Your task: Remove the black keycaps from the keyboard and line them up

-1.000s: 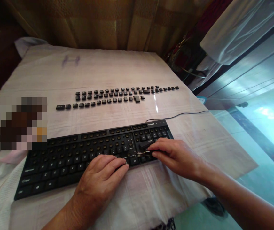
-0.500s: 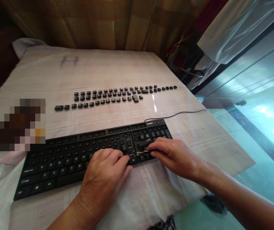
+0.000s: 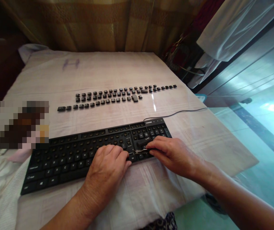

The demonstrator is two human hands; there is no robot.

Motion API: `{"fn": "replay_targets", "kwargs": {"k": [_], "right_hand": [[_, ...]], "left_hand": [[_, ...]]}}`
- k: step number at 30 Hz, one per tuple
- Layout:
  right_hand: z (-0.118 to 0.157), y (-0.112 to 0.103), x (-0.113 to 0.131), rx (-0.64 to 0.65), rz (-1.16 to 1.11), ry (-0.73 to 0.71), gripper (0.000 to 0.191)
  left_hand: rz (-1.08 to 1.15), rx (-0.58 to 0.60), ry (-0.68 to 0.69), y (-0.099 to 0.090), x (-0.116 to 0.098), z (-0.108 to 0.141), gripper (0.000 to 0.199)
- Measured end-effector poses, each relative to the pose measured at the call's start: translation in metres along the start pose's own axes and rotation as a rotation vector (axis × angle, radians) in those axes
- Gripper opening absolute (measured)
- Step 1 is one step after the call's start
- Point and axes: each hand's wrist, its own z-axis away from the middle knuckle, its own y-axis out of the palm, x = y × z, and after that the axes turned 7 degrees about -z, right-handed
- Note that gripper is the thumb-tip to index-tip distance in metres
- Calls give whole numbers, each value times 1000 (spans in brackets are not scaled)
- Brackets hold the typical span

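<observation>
A black keyboard [image 3: 72, 174] lies at a slant on the cloth-covered table, many of its key positions bare of caps. My left hand [image 3: 109, 166] rests over its lower right part, fingers bent and held together, thumb by the front edge; what lies under the fingers is hidden. Between the fingertips of my right hand [image 3: 165, 151] is a thin, slightly curved metal tool [image 3: 140, 151], pinched above the arrow-key area; its exact kind cannot be made out. A loose long Shift keycap [image 3: 142, 142] lies on the keyboard just beyond the tool.
Several removed keycaps [image 3: 108, 101] are lined up in rows behind the keyboard. A cable [image 3: 175, 112] runs from its back to the right. At left are a blurred-out patch [image 3: 21, 124] and white cloth [image 3: 4, 182]. The tablecloth [image 3: 117, 70] reaches a curtain [image 3: 91, 25].
The view has shifted slightly, and the left end of the keyboard appears further right. Both hands stay at nearly the same spots on the keyboard; the metal tool has tilted a little.
</observation>
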Motion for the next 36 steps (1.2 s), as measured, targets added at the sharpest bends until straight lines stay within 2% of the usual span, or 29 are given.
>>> {"fn": "replay_targets", "kwargs": {"k": [7, 16, 24, 32, 36], "right_hand": [[3, -2, 9, 71, 198, -12, 24], [7, -3, 8, 33, 228, -54, 25], [7, -5, 10, 48, 225, -35, 26], [10, -1, 7, 30, 217, -51, 29], [4, -4, 7, 63, 181, -51, 28]], "left_hand": [[7, -47, 21, 2, 1, 3, 7], [-25, -76, 31, 1, 0, 4, 18], [34, -56, 27, -2, 5, 9, 15], [63, -135, 50, -5, 18, 23, 19], [73, -164, 76, -1, 20, 25, 19]]}}
